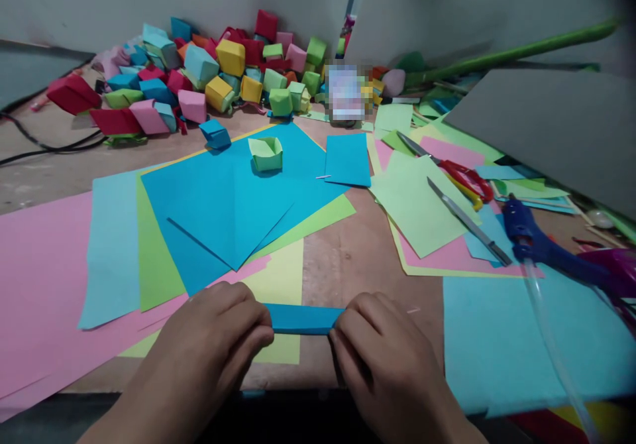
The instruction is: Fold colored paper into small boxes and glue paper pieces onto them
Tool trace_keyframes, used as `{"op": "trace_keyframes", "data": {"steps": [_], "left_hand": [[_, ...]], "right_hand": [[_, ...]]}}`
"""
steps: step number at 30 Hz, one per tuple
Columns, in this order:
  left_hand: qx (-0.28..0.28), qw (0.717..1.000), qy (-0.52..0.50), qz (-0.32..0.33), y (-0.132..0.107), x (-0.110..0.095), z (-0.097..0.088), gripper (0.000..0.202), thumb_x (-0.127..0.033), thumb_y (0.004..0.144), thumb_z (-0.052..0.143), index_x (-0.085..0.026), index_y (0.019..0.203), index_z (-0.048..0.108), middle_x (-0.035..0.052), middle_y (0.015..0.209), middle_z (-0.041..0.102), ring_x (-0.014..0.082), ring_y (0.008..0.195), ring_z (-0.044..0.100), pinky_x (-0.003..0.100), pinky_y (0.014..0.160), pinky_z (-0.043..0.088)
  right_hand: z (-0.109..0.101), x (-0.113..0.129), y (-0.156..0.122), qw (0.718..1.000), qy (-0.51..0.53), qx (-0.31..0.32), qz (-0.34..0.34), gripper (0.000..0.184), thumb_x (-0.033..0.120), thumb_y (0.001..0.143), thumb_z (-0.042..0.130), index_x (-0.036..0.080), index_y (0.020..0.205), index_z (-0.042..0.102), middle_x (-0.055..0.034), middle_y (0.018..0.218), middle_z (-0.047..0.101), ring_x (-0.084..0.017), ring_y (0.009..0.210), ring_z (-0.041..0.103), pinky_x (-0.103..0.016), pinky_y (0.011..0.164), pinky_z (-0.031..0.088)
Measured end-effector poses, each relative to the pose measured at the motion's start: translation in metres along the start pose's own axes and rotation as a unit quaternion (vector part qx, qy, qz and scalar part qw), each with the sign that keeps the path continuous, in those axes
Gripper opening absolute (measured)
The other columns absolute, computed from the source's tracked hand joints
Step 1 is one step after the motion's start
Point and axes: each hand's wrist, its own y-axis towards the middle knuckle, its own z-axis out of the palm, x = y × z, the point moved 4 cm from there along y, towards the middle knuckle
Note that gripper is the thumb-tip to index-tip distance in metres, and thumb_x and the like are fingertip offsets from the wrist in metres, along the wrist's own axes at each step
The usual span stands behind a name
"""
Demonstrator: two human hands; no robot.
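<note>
Pinching a folded blue paper strip [304, 319] at both ends, a person's left hand [223, 328] and right hand [390, 348] hold it level near the front edge of a worktop [342, 252].

Each grip is closed on its own end, with the strip's middle bare between the hands; a pale yellow sheet [278, 351] lies below its left part; farther back, a small open green box [267, 156] sits on blue sheets [209, 195]; a heap of folded paper boxes [231, 57] fills the back; to the right, scissors [442, 163] with red and yellow handles and a slim metal tool [467, 221] lie on layered coloured sheets [420, 212], near a blue glue gun [551, 246].
</note>
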Motion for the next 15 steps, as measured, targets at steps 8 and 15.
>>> {"op": "trace_keyframes", "data": {"steps": [8,15], "left_hand": [[-0.015,0.995,0.085,-0.052,0.0007,0.0038,0.0045,0.034,-0.037,0.095,0.042,-0.020,0.070,0.057,0.0048,0.070,0.058,0.0233,0.065,0.053,0.036,0.058,0.038],[-0.007,0.989,0.138,-0.059,0.0028,0.0066,0.0088,0.036,-0.040,0.094,0.044,-0.020,0.068,0.058,0.0052,0.068,0.058,0.0242,0.065,0.053,0.036,0.060,0.036]], "right_hand": [[0.0009,-0.0071,-0.0065,1.000,-0.013,0.001,0.021,0.021,0.017,0.091,0.051,0.018,0.070,0.050,-0.0039,0.072,0.051,-0.018,0.068,0.044,-0.033,0.062,0.027],[-0.0015,-0.0061,-0.0039,0.999,-0.023,-0.023,0.027,0.023,0.020,0.091,0.053,0.017,0.068,0.051,-0.0034,0.068,0.050,-0.018,0.064,0.043,-0.032,0.061,0.026]]}}
